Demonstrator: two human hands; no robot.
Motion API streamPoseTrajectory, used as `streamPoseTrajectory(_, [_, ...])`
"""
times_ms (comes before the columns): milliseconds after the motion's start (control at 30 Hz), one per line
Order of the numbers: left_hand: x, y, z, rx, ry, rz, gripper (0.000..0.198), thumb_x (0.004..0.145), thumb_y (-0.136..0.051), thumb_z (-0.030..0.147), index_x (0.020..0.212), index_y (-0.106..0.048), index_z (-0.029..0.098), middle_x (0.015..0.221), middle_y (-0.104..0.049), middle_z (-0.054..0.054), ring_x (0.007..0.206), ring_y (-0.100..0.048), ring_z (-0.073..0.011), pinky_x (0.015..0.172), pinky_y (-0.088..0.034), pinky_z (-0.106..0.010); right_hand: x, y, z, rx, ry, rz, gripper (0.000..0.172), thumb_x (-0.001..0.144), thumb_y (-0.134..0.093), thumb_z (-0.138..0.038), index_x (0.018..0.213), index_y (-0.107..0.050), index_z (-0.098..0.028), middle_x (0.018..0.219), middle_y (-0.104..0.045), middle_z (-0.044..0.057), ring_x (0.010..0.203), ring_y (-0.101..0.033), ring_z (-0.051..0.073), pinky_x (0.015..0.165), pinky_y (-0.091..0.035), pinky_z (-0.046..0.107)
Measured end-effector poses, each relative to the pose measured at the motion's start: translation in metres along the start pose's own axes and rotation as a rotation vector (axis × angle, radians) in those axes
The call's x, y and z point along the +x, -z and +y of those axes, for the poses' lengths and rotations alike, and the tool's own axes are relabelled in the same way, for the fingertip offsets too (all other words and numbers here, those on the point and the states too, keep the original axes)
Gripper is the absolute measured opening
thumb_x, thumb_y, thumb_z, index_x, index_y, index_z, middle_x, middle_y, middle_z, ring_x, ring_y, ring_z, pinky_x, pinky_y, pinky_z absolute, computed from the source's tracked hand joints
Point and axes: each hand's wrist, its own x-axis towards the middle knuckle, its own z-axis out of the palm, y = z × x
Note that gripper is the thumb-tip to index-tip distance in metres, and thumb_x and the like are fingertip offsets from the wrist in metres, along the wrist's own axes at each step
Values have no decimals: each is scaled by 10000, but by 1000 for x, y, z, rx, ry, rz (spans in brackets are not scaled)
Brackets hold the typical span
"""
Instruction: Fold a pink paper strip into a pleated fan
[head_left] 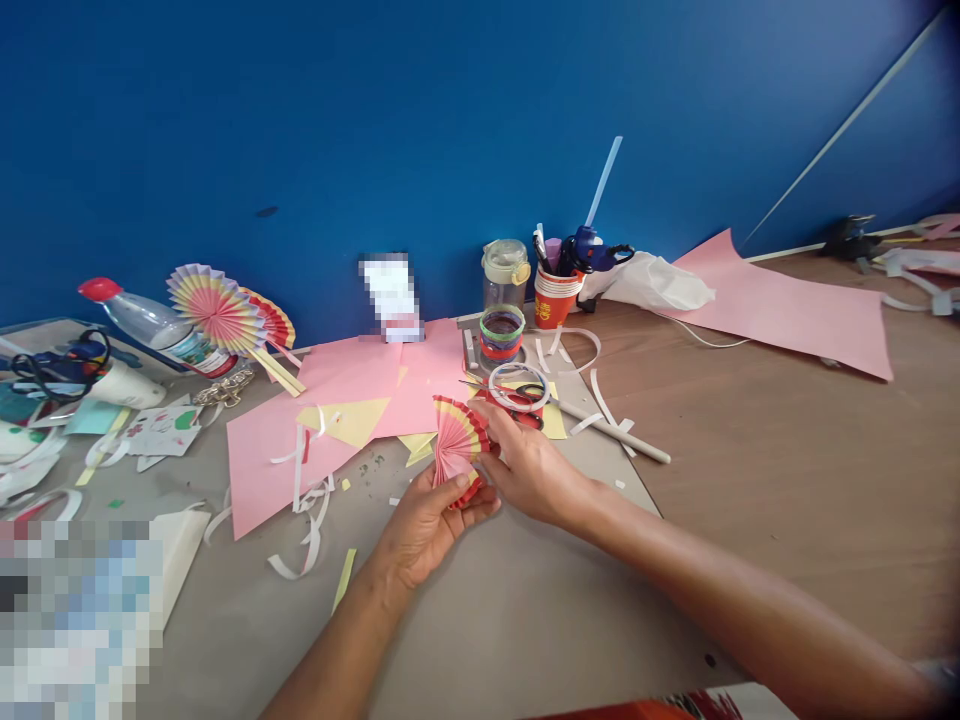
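Note:
A pleated paper fan (pixel 459 436), pink with yellow and red bands along its edge, is partly spread near the middle of the table. My left hand (pixel 435 520) holds it from below, thumb across the lower folds and fingers beneath. My right hand (pixel 529 465) is closed at the fan's right edge, its fingertips partly hidden by the folds. Just beyond are scissors (pixel 531 420) with red and black handles and a roll of white tape (pixel 519 388). Pink paper sheets (pixel 352 375) lie behind and to the left.
A clear cup (pixel 504 275), an orange paper cup (pixel 553 300) with tools and a pale rod (pixel 615 429) stand or lie right of centre. Finished fans (pixel 217 310) lean by a bottle (pixel 142 315) at left. Paper strips (pixel 304 560) are scattered. Pink paper (pixel 787 305) lies at right.

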Motion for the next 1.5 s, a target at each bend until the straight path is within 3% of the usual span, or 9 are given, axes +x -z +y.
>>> streamPoseTrajectory(100, [-2, 1, 2, 1, 10, 0, 203, 719, -730, 238, 870, -629, 149, 757, -615, -7, 623, -586, -101, 865, -507, -441, 0, 2, 1, 6, -32, -24, 566, 828, -424, -169, 1371, -279, -107, 849, -642, 85, 685, -578, 188, 653, -440, 302])
streamPoseTrajectory(200, [-3, 1, 3, -5, 28, -4, 210, 709, -733, 233, 877, -640, 147, 739, -573, 10, 566, -527, -66, 848, -515, -426, 1, 5, 1, -9, -11, -27, 560, 833, -406, -167, 1373, -278, -97, 871, -645, 102, 707, -588, 204, 655, -444, 315])
streamPoseTrajectory(467, [-3, 5, 2, -26, 63, -96, 159, 766, -683, 228, 892, -635, 144, 725, -540, 18, 554, -497, -54, 853, -502, -418, 3, 6, 2, -24, 44, 31, 553, 816, -414, -140, 1357, -306, -113, 1141, -599, 172, 947, -601, 253, 794, -477, 373])
streamPoseTrajectory(667, [-4, 6, 1, -39, 66, -148, 115, 789, -649, 218, 867, -602, 147, 731, -525, 19, 557, -493, -56, 836, -503, -422, 4, 9, 2, -26, 74, 51, 552, 799, -411, -108, 1344, -323, -113, 1192, -579, 168, 1038, -581, 268, 860, -468, 404])
streamPoseTrajectory(1233, [-6, 12, 1, -31, 119, -301, 81, 861, -541, 218, 867, -528, 139, 708, -462, 54, 465, -425, -10, 830, -510, -429, 7, 12, 11, -160, 202, 108, 490, 819, -409, -71, 1306, -367, -95, 1104, -611, 168, 1004, -579, 263, 825, -476, 395])
streamPoseTrajectory(1500, [-8, 17, 2, 6, 198, -453, 138, 832, -577, 252, 812, -507, 134, 705, -469, 50, 436, -436, -9, 739, -555, -413, 11, 21, 11, -155, 237, 64, 421, 850, -416, -85, 1271, -431, -91, 1058, -628, 167, 979, -582, 254, 831, -467, 390])
